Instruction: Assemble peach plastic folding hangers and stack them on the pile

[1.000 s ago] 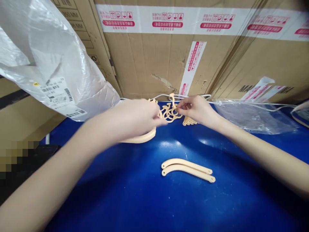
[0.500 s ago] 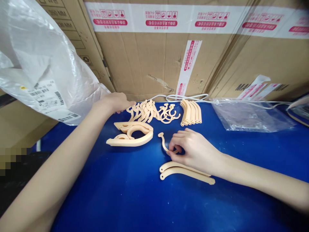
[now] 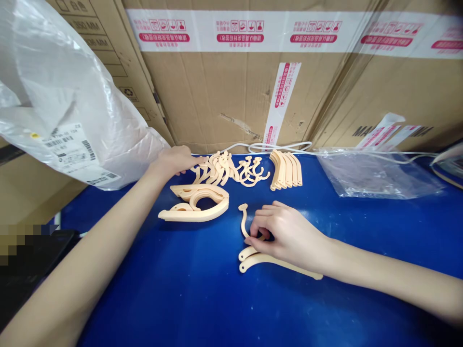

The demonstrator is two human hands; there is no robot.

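Note:
My right hand pinches a cream plastic hook piece down on the blue table, right above two long curved cream arms that lie side by side. My left hand reaches to the back left, its fingers resting at a heap of cream hooks. In front of that heap lie stacked curved hanger bodies. A row of short curved cream pieces stands to the right of the hooks.
Taped cardboard boxes wall off the back. A large white plastic bag with barcode labels hangs over the left. A clear plastic bag lies at the right, with a white cable along the back edge.
My right hand took one hook from the heap and brought it down toward me, now onto the two long arms. My left hand drew back to the heap's left side.

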